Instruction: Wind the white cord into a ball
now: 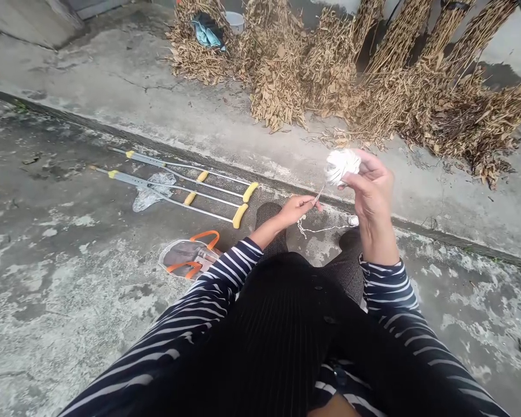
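Note:
A ball of white yarn (342, 165) is held up in my right hand (373, 184), with the fingers and thumb closed around its right side. Lower and to the left, my left hand (301, 208) pinches a strand (320, 192) that runs up to the ball. On the ground beyond my knees a loose length of white yarn (325, 230) trails from below my left hand to a small white bundle (353, 220) near my right wrist.
Two crutches (186, 191) with yellow pads lie on the concrete at the left, over a clear plastic sheet (154, 191). A bag with orange handles (189, 258) sits by my left arm. Dried plant bundles (282, 75) line the raised ledge (125, 98) ahead.

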{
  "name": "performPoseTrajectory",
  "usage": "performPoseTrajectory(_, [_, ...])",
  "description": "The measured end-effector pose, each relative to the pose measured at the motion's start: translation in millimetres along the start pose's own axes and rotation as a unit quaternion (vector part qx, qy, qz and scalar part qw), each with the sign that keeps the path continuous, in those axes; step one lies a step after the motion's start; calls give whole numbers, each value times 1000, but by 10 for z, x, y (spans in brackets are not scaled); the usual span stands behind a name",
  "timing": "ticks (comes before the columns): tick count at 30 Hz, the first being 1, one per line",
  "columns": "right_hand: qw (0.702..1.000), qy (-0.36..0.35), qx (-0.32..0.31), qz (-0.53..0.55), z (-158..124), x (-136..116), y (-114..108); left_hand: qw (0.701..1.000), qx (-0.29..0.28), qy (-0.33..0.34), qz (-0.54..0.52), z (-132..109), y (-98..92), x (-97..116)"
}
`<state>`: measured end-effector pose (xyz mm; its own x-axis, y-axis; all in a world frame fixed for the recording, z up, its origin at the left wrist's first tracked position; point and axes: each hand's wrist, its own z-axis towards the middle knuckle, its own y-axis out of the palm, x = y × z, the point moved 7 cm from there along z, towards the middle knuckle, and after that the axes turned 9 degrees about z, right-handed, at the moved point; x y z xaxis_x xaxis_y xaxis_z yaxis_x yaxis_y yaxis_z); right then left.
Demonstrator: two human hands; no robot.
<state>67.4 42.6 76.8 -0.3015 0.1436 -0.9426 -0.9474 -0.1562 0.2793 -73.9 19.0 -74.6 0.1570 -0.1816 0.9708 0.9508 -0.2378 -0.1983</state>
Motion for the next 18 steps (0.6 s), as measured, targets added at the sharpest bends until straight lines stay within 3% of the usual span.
performPoseTrajectory(5, [995,-71,-3,-74,149,-236,-42,996,-30,-72,46,-186,150,-466])
performPoseTrajectory(8, [994,-94,10,-63,213,-360,-32,993,-33,-89,67,-201,191,-668])
performPoseTrajectory(14, [981,-193,27,-18,276,-663,9,988,-52,-103,99,-81,270,-910])
performPoseTrajectory(18, [983,-177,10,-43,297,-685,34,985,-73,-100,124,8,331,-1037])
